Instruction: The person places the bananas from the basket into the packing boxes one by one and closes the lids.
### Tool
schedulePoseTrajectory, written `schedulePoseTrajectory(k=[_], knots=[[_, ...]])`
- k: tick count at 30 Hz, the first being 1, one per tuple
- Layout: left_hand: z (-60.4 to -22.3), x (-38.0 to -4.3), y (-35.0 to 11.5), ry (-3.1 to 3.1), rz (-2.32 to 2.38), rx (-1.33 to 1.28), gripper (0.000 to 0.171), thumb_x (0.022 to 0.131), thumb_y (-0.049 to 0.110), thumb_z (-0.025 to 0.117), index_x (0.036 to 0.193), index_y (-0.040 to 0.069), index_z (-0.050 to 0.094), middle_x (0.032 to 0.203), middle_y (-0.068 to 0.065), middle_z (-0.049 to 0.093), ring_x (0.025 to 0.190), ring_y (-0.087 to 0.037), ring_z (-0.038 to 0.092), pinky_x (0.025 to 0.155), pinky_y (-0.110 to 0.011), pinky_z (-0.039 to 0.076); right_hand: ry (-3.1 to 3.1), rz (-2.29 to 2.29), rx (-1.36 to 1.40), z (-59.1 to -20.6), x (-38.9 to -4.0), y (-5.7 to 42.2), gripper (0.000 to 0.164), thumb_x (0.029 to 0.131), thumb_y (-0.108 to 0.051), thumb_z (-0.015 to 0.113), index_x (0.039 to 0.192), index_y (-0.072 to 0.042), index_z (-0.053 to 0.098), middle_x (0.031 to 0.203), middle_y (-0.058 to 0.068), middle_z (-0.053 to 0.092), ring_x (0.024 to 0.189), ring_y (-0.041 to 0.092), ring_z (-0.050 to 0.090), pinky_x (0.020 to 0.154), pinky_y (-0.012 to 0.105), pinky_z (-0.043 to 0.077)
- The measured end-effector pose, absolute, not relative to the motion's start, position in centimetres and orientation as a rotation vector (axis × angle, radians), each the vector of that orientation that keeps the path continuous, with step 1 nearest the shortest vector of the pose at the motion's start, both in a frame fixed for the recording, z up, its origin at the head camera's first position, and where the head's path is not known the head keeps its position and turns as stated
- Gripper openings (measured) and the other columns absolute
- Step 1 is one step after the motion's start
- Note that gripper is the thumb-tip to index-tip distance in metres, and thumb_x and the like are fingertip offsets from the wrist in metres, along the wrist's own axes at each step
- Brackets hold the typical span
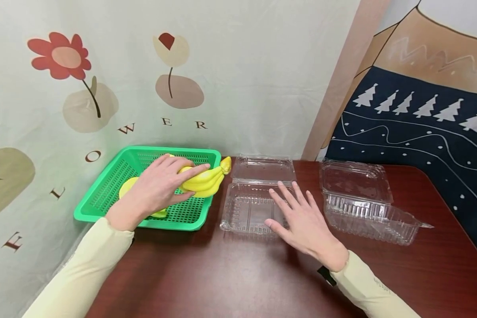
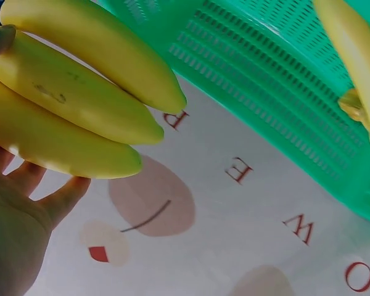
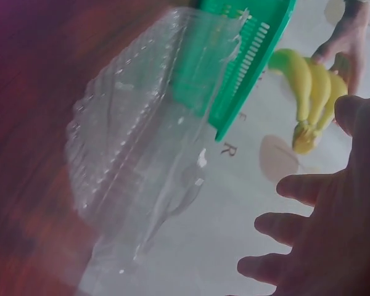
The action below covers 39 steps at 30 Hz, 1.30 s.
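Note:
My left hand [image 1: 159, 183] grips a bunch of yellow bananas [image 1: 204, 181] above the right part of a green basket [image 1: 121, 163]. The stem end points right, past the basket's rim. In the left wrist view, three bananas [image 2: 80, 80] show with fingers along one side and the thumb on the other. More yellow fruit [image 1: 128, 187] lies in the basket, partly hidden by the left hand. My right hand [image 1: 304, 223] hovers with fingers spread and nothing in it, overlapping the front right of an opened clear plastic clamshell box [image 1: 242, 207].
A second clear clamshell box [image 1: 369, 221], its lid raised, stands on the right of the dark red table [image 1: 222, 274]. Printed cloth [image 1: 254, 88] hangs close behind the basket and boxes. A dark cloth with white trees [image 1: 421, 132] borders the table's right side.

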<state>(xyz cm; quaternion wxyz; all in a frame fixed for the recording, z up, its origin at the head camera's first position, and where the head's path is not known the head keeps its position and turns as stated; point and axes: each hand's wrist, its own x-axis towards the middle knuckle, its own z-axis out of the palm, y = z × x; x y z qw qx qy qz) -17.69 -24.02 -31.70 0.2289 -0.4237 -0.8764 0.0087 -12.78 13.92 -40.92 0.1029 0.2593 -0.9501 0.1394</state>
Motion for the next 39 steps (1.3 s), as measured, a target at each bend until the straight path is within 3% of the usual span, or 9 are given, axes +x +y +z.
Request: schedulePoseTrajectory(k=[20,39], knots=[[-32.0,-16.9,-17.1,-2.403,0.067,-1.257,0.081,0.077,0.033,0.091,0.149,0.03,0.053,0.116,-0.002,0.065,0.115,-0.028,0.06,0.102,-0.053,0.044,-2.843,0.537,0.638,-41.7,-13.2,17.0,0.078,0.101,-0.062,0.052,0.163,-0.018,0.035,0.171,0.008,0.022,0.158,0.037,0.013,0.119,0.067,0.019],[-34.6,-16.4,-11.3,-2.39,0.045,-1.372,0.074,0.081,0.035,0.088,0.148,0.035,0.056,0.118,0.0,0.065,0.113,-0.025,0.061,0.096,-0.051,0.047,-2.84,0.631,0.565,-41.9,-12.8,19.1,0.073,0.104,-0.057,0.049,0.165,-0.021,0.031,0.173,0.003,0.016,0.158,0.037,0.011,0.116,0.071,0.022]])
